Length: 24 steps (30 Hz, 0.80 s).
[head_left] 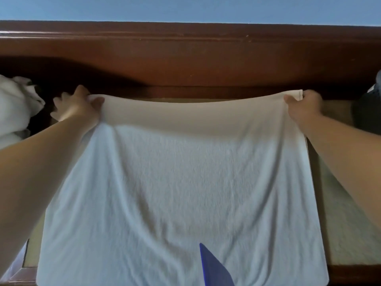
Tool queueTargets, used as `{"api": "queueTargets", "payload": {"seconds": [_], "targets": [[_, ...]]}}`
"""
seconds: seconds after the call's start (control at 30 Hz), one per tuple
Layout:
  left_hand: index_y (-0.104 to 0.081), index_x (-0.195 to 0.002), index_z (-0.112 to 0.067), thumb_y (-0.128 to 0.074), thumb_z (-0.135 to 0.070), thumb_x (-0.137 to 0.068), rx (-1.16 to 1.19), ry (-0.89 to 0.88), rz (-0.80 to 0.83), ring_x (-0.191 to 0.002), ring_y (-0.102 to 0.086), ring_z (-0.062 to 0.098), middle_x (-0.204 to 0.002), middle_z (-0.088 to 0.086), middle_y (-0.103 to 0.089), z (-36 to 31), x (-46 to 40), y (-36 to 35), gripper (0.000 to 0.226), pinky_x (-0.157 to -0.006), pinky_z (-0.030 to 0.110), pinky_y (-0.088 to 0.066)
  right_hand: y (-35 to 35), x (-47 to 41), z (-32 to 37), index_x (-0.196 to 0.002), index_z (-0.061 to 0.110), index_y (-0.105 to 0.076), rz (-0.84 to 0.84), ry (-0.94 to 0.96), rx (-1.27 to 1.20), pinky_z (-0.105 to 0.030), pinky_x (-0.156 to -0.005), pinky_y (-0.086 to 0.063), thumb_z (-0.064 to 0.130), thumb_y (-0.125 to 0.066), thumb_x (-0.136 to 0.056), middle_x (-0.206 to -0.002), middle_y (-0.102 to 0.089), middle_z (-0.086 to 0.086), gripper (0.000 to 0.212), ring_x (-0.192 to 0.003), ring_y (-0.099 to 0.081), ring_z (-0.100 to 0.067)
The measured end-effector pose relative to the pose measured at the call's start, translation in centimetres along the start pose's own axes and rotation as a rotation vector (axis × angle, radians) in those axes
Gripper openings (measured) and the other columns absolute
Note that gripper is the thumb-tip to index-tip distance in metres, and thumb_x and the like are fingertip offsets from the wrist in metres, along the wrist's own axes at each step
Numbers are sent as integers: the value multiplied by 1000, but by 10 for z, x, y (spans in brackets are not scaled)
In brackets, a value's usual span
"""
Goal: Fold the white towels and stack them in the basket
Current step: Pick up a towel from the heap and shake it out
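Now the far corners of the wide white terry towel [185,182] are pinched, one by the left hand [79,105], one by the right hand [303,107]. Between them the edge sags slightly; it should be kept taut and level, so the fold is made straight.

- The white terry towel [181,193] spreads across the frame's centre and bottom, over the beige padded surface [340,213].
- The left hand [76,106] and right hand [303,106] pinch its upper corners.
- A crumpled white towel pile [16,104] lies at far left.
- The dark brown wooden board [185,58] runs across the top, behind the towel.
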<state>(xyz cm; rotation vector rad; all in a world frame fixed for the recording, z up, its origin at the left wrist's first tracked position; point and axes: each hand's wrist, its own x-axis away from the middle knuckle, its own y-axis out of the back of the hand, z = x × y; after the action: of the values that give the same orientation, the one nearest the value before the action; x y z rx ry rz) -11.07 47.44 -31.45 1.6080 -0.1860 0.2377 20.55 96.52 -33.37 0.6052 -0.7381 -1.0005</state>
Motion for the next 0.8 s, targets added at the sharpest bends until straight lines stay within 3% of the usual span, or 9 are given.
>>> {"api": "queueTargets", "payload": {"seconds": [0.4,0.5,0.63,0.73,0.8], "targets": [[-53,-125,-33,-53,-77,-84,273,104,-47,-132,-46,51,-143,21,-48,-6,-37,-9,60,-111,59,-40,-13,-18,14,-119,14,-70,-76,-113,-14,-39,-92,-56,49,-72,-86,-111,-71,-3,48,-102,-69,-28],[-53,-118,-35,-57,-85,-69,370,140,-82,-129,-52,44,-138,15,-55,-1,-39,-14,71,-109,57,-43,-12,-21,13,-118,12,-71,-59,-116,-8,-34,-88,-52,45,-73,-89,-108,-69,-2,44,-99,-67,-26],[-51,-131,-27,-75,-75,-65,632,200,-88,-126,-59,26,-134,1,-61,10,-33,-8,85,-107,39,-47,-5,-16,20,-120,15,-70,-21,-131,-46,-33,-90,-50,37,-73,-93,-110,-66,-1,35,-99,-64,-24],[-61,-131,-24,-74,-60,-78,749,232,-30,-112,-64,23,-125,0,-66,24,-34,-3,65,-93,34,-53,4,-11,23,-127,17,-68,-5,-180,-91,-35,-95,-52,35,-72,-95,-110,-64,-1,37,-102,-63,-24],[-64,-118,-28,-77,-46,-87,855,282,21,-104,-66,19,-114,-3,-67,30,-36,3,38,-81,32,-54,11,-7,20,-129,16,-67,-20,-215,-126,-37,-97,-52,32,-72,-96,-113,-63,-1,38,-104,-62,-21]]}}
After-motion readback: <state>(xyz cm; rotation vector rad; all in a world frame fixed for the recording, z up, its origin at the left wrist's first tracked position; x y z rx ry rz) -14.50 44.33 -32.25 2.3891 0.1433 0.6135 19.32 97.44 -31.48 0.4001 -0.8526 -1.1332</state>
